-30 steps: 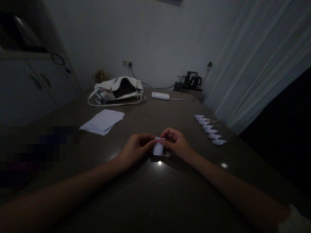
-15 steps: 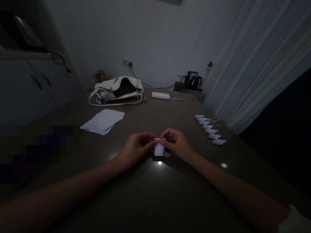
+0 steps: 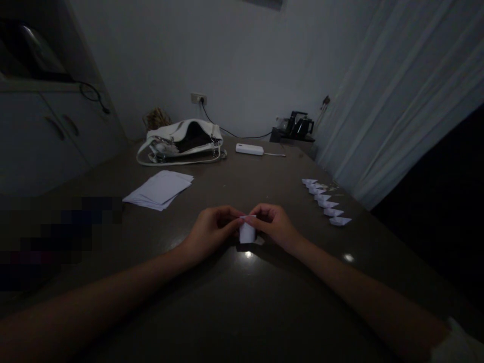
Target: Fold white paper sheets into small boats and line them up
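A small folded piece of white paper (image 3: 247,234) is held up just above the table, in the middle of the head view. My left hand (image 3: 214,229) pinches its upper left edge between thumb and fingers. On the other side, my right hand (image 3: 276,225) grips the upper right edge the same way, the two thumbs nearly meeting on the near face. The fingertips behind the paper are hidden. Several folded paper boats (image 3: 328,204) stand in a slanting row to the right of my right hand.
A stack of white paper sheets (image 3: 161,189) lies at the left. Behind it sits an open white handbag (image 3: 181,143). A white power bank (image 3: 249,149) with a short cable rests near the table's far edge. A black kettle (image 3: 303,126) stands on a low stand beyond, beside a pale curtain (image 3: 363,111).
Almost nothing differs. Both hands still pinch the folded paper, whose face looks slightly more curved; the whole view has shifted by a hair.
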The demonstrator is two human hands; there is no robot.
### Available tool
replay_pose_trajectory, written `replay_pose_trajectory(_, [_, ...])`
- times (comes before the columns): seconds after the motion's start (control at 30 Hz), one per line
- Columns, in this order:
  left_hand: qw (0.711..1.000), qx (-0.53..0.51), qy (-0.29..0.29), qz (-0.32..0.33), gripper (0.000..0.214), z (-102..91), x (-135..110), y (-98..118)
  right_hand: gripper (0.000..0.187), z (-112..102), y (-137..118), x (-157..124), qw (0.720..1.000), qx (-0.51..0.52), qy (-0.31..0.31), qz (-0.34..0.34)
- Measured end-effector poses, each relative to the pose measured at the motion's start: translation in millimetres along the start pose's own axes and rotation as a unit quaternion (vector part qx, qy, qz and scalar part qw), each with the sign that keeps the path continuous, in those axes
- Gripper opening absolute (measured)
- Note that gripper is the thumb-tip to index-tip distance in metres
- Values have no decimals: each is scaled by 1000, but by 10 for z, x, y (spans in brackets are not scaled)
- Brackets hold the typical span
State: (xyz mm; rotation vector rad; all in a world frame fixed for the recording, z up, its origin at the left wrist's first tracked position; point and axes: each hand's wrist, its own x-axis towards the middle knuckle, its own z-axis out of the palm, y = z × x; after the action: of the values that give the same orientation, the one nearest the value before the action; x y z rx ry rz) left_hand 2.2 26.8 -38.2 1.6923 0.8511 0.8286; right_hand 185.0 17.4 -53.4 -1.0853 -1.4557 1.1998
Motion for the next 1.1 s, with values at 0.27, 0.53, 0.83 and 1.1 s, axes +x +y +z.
replay_pose_trajectory(0.27, [1000,18,-1,6,28,0,3,-4,27,11,-17,-16,1000,-15,4,-1])
replay_pose_trajectory(0.53, [990,133,24,29,26,-15,7,-13,25,12,12,-8,999,-34,-17,2])
replay_pose_trajectory(0.83, [955,293,38,14,23,-12,-9,0,3,-40,-92,-71,923,-336,-14,-189])
replay_pose_trajectory(1.1, [919,386,26,74,15,-25,11,-39,7,-16,-100,-82,876,-425,-77,-217])
